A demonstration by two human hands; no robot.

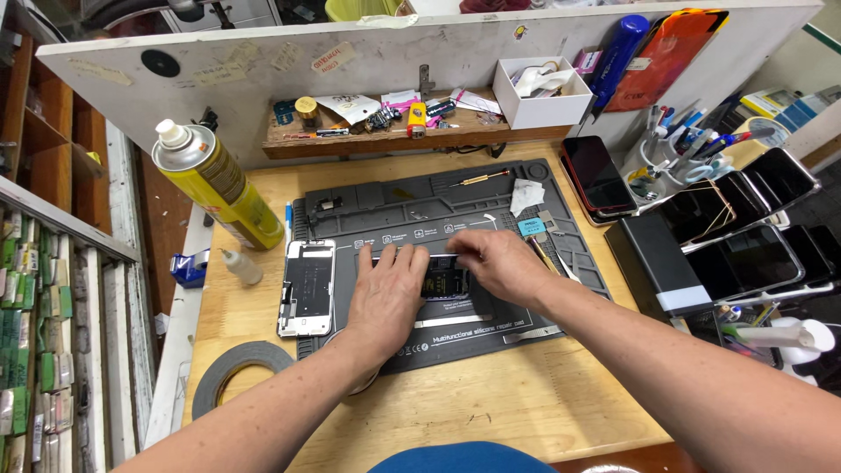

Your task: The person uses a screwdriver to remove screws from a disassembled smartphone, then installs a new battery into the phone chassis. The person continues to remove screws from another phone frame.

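Left hand (385,293) flat, pressing opened phone (444,278) on repair mat (491,197); right hand (499,263) pinching its upper edge. Thin, rigid, likely fragile: grip by side edges.

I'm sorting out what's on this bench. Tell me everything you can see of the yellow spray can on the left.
The yellow spray can is a tall metal cylinder with a silvery domed top and a white nozzle, no cap on it. Its body is yellow with a darker label band. It appears to stand on the wooden bench at the back left, beside the grey repair mat, and looks tilted from the camera's angle. Neither hand touches it.
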